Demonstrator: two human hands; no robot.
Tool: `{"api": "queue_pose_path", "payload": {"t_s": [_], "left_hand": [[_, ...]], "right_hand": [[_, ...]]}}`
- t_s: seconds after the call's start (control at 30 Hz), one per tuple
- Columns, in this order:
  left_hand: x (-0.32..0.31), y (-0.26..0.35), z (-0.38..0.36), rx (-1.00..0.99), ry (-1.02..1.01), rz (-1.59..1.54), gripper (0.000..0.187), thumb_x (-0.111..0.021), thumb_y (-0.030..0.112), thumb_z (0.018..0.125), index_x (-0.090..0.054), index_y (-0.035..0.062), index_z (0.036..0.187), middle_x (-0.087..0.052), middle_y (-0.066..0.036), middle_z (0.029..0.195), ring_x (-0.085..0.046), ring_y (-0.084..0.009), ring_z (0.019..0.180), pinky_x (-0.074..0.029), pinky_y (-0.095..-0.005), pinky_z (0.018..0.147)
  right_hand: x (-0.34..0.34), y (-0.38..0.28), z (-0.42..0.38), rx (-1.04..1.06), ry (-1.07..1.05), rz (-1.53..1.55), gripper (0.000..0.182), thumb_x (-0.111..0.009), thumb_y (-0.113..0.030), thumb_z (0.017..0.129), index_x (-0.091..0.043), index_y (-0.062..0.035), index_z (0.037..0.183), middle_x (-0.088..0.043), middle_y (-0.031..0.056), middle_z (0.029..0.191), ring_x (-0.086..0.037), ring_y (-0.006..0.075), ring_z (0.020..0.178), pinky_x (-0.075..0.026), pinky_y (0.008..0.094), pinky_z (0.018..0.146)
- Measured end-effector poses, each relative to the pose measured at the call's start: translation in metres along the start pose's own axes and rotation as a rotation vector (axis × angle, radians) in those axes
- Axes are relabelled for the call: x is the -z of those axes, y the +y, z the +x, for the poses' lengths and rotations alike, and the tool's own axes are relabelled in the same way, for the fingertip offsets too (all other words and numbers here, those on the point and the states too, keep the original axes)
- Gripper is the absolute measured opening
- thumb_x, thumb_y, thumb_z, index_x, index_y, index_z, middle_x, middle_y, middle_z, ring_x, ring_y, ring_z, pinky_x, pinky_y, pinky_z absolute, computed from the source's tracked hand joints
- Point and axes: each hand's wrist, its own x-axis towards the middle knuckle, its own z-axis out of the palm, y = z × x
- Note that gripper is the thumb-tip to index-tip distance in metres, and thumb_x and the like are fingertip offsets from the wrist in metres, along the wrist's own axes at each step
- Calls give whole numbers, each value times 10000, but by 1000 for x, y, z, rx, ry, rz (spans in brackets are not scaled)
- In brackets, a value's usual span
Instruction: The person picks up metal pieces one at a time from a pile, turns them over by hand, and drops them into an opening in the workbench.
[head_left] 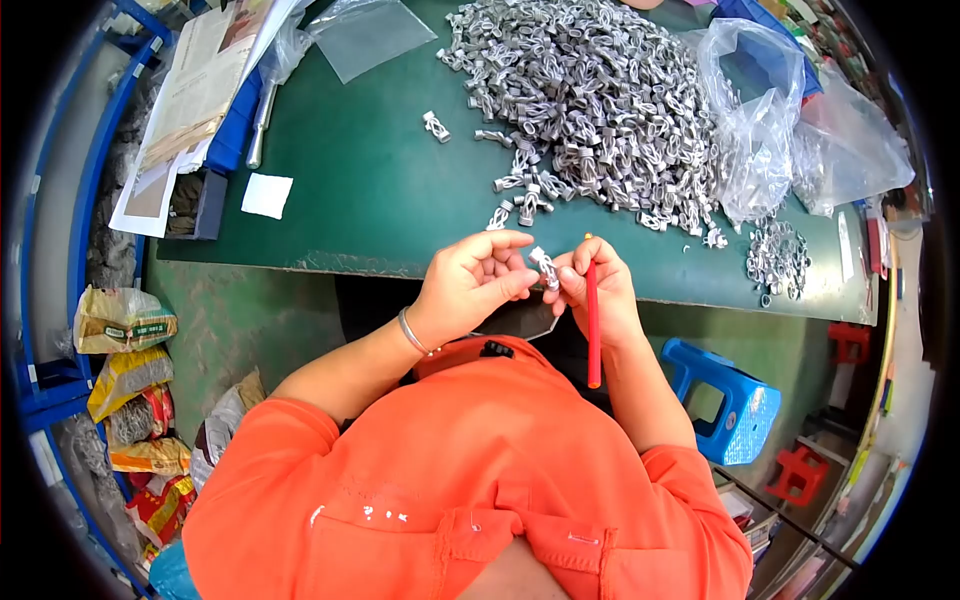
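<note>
A small silvery metal part (544, 268) is held up between my hands at the front edge of the green table (350, 190). My right hand (604, 285) has its fingers closed on this part and also holds a red stick-like tool (594, 330) that points down toward my body. Just left of the part is my left hand (478, 283), thumb and fingers apart, with nothing visible between them. Beyond both hands lies a large heap of similar metal parts (620, 110). A few loose ones (530, 200) are near my fingertips, and a single one (436, 127) lies farther left.
Small metal rings (776, 258) lie at the table's right, below clear plastic bags (755, 140). A white paper piece (267, 196), papers (200, 90) and a plastic sheet (372, 35) are at the left. A blue stool (735, 405) stands below right, by the table.
</note>
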Motion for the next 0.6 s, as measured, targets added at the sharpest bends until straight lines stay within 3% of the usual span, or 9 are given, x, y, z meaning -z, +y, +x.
{"api": "queue_pose_path", "payload": {"t_s": [0.1, 0.17, 0.2, 0.27, 0.37, 0.43, 0.47, 0.5, 0.6], "left_hand": [[-2, -6, -1, -23, 19, -57, 287, -594, 7, 881, -543, -44, 1159, -593, -84, 947, -632, -132, 789, -535, -244, 702], [1, -7, -5, -34, 14, -33, 201, -589, -12, 877, -585, -44, 1075, -592, -95, 965, -637, -139, 800, -539, -250, 713], [4, -7, -8, -132, -48, 115, 167, -597, -19, 866, -595, -43, 1032, -593, -101, 956, -640, -146, 808, -540, -251, 719], [12, -3, -14, -223, -130, 410, 106, -647, -36, 804, -619, -29, 907, -610, -116, 945, -647, -173, 812, -538, -257, 710], [19, -13, -17, -404, -188, 649, 129, -675, -25, 762, -636, -11, 884, -626, -113, 949, -646, -193, 805, -532, -268, 685], [16, -14, -22, -350, -179, 664, 125, -685, -14, 740, -643, 4, 857, -637, -104, 963, -639, -206, 815, -526, -281, 674], [14, -16, -22, -331, -156, 662, 123, -674, -23, 747, -643, 4, 862, -632, -101, 944, -633, -193, 779, -518, -272, 652], [13, -17, -23, -313, -133, 660, 122, -662, -32, 753, -643, 5, 868, -628, -97, 925, -627, -179, 743, -510, -262, 631], [15, -14, -18, -343, 18, 736, 112, -641, -59, 755, -630, -1, 850, -603, -80, 869, -575, -135, 631, -471, -236, 562]], "right_hand": [[0, 0, -7, -32, -38, -11, 197, -590, 31, 864, -424, -69, 832, -618, 135, 849, -628, 164, 674, -512, 235, 521], [-3, -1, -10, 57, -74, -237, 222, -607, 62, 839, -429, -65, 803, -619, 124, 873, -607, 138, 734, -508, 240, 601], [-1, 2, -12, 172, -99, -367, 249, -627, 91, 809, -432, -60, 775, -615, 112, 895, -574, 114, 781, -490, 241, 668], [3, -4, -13, 143, -113, -406, 257, -636, 96, 800, -435, -63, 774, -612, 110, 907, -565, 110, 788, -485, 238, 681], [5, -5, -7, 122, -111, -456, 270, -673, 72, 779, -436, -56, 764, -612, 88, 853, -555, 111, 752, -475, 247, 660], [5, -6, 7, 262, -51, -788, 284, -698, 49, 760, -428, -39, 748, -605, 74, 774, -555, 118, 702, -460, 261, 619], [2, -4, 16, 406, 21, -937, 298, -728, -19, 746, -430, -32, 736, -584, 80, 706, -562, 188, 629, -447, 296, 570], [-2, -2, 24, 406, 20, -937, 298, -728, -19, 746, -430, -32, 736, -584, 80, 706, -562, 188, 629, -447, 296, 570], [-11, 6, 45, 504, 238, -1352, 313, -770, -125, 693, -466, -65, 737, -535, 88, 666, -534, 314, 633, -438, 398, 558]]}}
